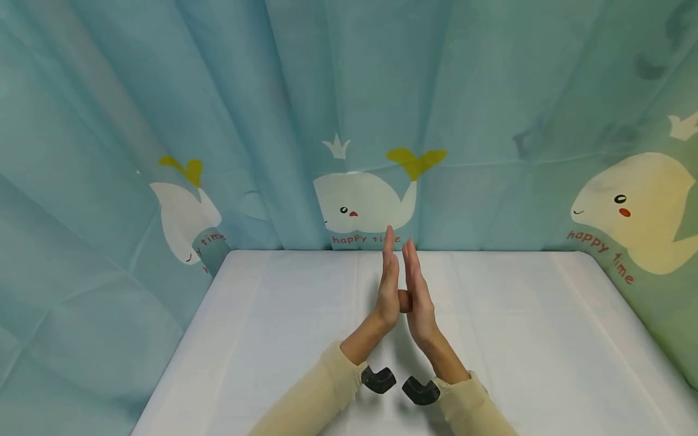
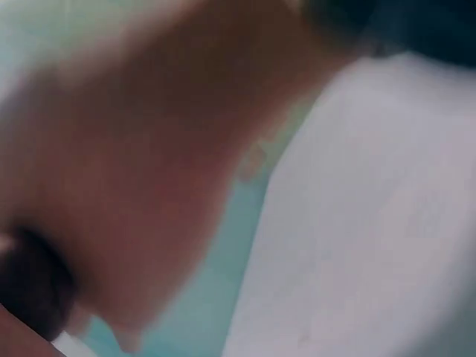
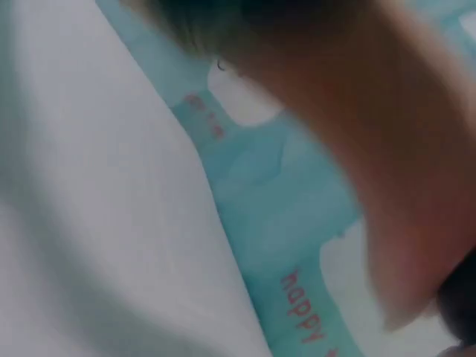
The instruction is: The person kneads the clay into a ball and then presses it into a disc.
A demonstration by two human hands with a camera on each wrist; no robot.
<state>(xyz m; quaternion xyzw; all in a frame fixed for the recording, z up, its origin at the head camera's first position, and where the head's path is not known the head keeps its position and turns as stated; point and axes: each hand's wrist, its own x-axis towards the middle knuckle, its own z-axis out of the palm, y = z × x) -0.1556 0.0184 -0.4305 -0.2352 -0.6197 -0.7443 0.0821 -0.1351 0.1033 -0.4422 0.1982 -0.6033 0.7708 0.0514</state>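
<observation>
In the head view, the left hand and right hand face each other palm to palm, fingers straight and pointing away. A small brown rounded object is held between the two palms near their heels, keeping them slightly apart. Its exact kind cannot be told. The left wrist view shows the blurred left hand with the dark rounded object at lower left. At the right edge of the right wrist view, the same dark object touches the right hand; most of it is cut off.
The hands are above a white-covered table. A blue curtain with printed whales surrounds its back and sides. Black curved mounts sit at both wrists, beside the cream sleeves.
</observation>
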